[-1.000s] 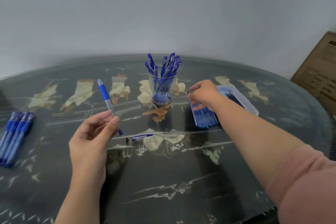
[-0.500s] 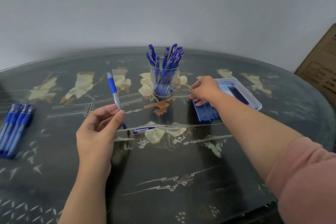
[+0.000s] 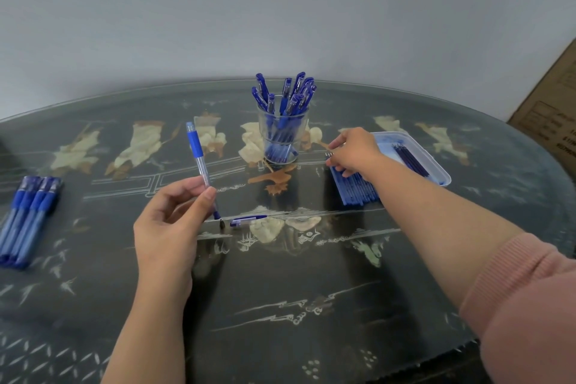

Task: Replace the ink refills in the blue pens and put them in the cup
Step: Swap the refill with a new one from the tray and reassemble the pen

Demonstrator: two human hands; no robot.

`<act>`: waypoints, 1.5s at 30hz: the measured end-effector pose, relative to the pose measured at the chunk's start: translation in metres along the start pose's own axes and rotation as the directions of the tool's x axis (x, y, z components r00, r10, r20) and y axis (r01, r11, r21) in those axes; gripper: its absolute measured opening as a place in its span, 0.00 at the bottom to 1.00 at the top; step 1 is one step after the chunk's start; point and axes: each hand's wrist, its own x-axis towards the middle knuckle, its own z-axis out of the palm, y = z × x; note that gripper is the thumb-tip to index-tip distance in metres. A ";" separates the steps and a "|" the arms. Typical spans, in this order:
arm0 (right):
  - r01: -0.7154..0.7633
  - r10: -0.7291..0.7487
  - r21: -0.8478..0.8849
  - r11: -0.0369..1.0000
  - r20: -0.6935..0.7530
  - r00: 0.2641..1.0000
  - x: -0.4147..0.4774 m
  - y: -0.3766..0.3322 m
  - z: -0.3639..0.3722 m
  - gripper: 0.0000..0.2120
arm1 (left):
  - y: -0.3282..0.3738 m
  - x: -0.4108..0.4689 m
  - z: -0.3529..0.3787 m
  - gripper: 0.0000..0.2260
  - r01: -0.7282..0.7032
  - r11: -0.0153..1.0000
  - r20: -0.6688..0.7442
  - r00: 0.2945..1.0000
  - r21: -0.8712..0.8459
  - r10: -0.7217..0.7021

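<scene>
The left hand pinches a blue pen barrel between thumb and fingers, held upright with a slight tilt above the dark surface. The right hand reaches over the row of blue refills beside the clear tray, fingertips on their far ends — whether its grip has closed on one, I cannot tell. A pen cap and a small tip piece lie just below the barrel. The cup stands behind, full of pens; a bundle of pens lies far left.
</scene>
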 end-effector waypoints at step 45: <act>-0.102 0.019 -0.162 0.982 -0.448 0.894 -0.025 0.081 -0.056 0.19 | -0.016 -0.026 0.030 0.08 -0.068 0.976 0.277 0.961 0.207 0.008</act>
